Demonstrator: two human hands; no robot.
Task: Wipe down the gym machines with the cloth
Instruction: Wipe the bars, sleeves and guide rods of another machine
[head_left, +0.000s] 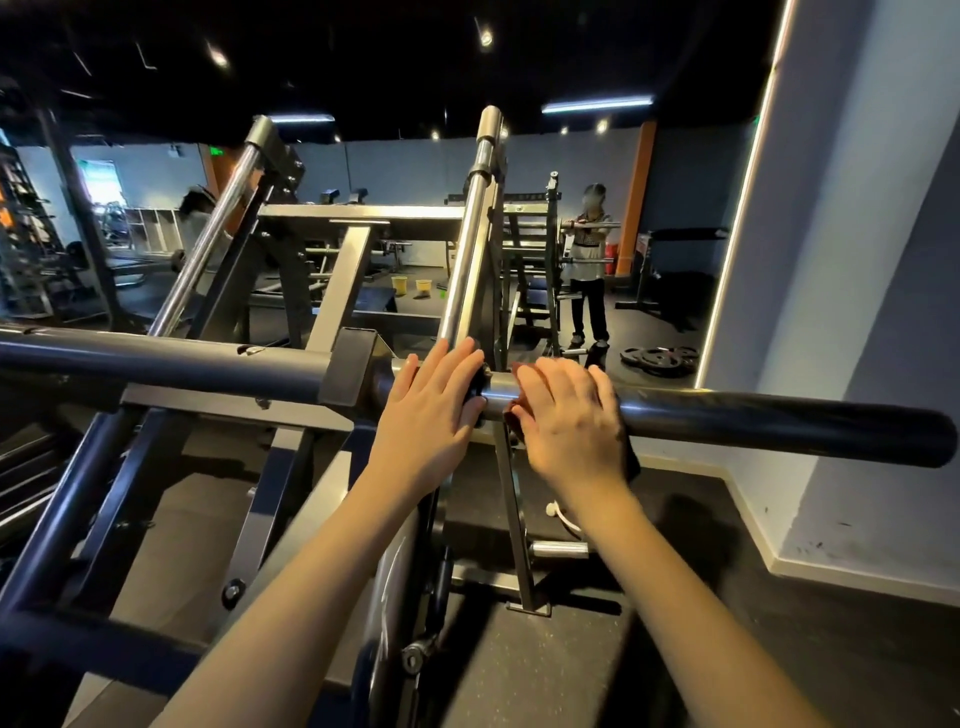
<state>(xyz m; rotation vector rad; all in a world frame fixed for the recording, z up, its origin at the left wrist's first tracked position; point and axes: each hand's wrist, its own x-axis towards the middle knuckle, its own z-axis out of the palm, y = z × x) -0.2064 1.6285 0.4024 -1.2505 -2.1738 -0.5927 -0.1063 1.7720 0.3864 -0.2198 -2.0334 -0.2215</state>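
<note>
Wiping the horizontal bar (545, 387) of the machine right now, mid-task by our read. Our right hand (569, 421) presses a dark reddish cloth (519, 410) against the chrome section, fingers curled over the top, grip closed around cloth and bar together. Only a sliver of cloth shows at the fingertips and below the palm. Our left hand (431, 410) lies flat and open on the bar just beside it, fingers spread, clamped on nothing, touching a small black collar (480, 389).

Progress: we can't tell which parts are already done; no streaks or wet marks visible. Judging from position, the matte black sleeve end (779, 423) to the right, the 2 angled chrome rails (467, 260) and the grey painted frame (156, 358) likely remain, plus other machines in the room.

Materials: polished round steel tube, reflective; rubbery matte sleeve; square-section painted frame; speckled rubber floor (571, 649). Cloth looks soft, bunched.
</note>
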